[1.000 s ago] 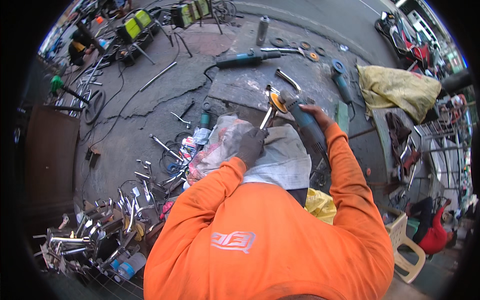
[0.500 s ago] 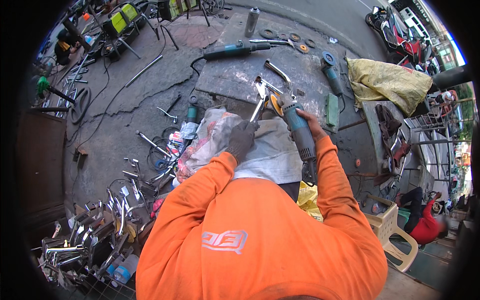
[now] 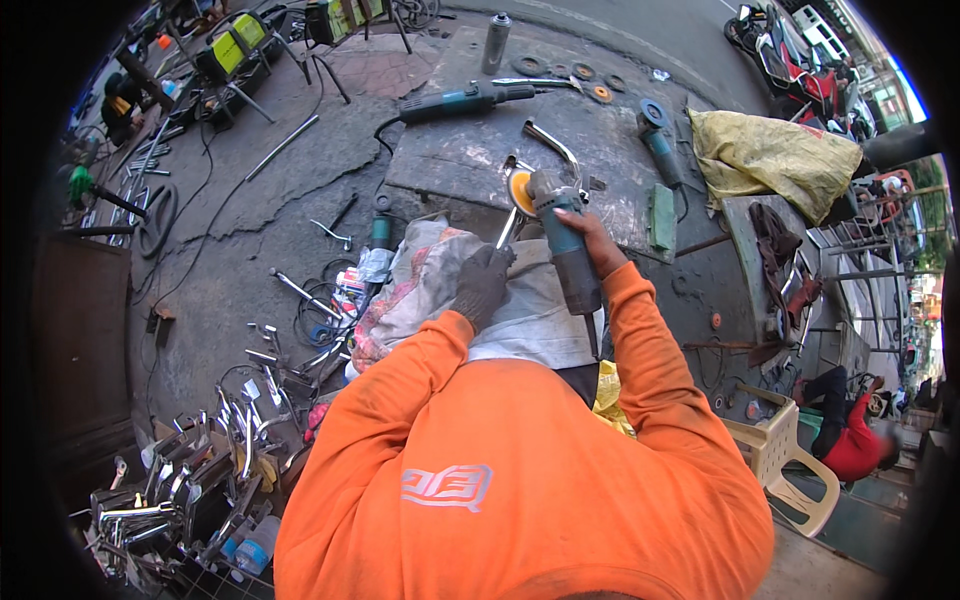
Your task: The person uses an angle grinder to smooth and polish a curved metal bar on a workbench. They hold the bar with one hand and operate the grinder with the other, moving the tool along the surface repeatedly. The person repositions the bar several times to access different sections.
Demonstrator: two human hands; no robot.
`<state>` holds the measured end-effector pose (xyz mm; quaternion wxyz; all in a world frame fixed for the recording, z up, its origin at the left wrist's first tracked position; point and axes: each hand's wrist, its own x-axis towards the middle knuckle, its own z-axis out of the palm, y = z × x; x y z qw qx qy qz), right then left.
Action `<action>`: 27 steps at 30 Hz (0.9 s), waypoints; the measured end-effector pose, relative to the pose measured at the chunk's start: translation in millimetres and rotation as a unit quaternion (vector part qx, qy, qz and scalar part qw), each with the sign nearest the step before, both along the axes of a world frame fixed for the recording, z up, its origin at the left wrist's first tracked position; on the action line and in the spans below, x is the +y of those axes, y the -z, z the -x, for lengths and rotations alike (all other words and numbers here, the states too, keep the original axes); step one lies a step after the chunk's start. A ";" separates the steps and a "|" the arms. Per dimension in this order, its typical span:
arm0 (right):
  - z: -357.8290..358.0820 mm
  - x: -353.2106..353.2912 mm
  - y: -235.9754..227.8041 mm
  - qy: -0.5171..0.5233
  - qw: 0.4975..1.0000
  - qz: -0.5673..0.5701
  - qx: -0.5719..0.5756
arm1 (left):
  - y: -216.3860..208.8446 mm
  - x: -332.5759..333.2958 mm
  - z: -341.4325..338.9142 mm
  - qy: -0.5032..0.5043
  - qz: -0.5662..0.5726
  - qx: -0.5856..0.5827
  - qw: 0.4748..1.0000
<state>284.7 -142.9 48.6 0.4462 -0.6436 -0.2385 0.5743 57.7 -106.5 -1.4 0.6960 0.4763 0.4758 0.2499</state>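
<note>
We hold 1 metal tube (image 3: 507, 229) in L hand (image 3: 482, 282), gloved fingers closed around its lower end, above the pale cloth (image 3: 540, 325), near the board (image 3: 450, 165). R hand (image 3: 594, 243) wraps the grinder (image 3: 566, 238); its hidden fingertips we can't tell. Tube is prob. stiff and slippery, so we shd grip low, away from the 1 mounted disc (image 3: 520, 192); grinder looks heavy, best held by body. On board we count 2 other power tools (image 3: 465, 101), 1 can (image 3: 495, 45), 1 curved tube (image 3: 555, 143)
</note>
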 end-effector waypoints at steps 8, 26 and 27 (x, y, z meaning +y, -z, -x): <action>-6.8 -12.7 6.3 0.103 0.986 -0.032 -0.128 | 11.0 2.2 0.5 0.003 0.019 0.013 1.000; -23.6 28.9 9.4 0.025 0.953 -0.018 -0.303 | 8.4 4.0 -2.1 -0.003 0.035 -0.015 0.999; -25.3 28.5 10.1 0.035 0.951 -0.016 -0.307 | 8.5 4.0 -2.0 -0.003 0.027 -0.021 0.999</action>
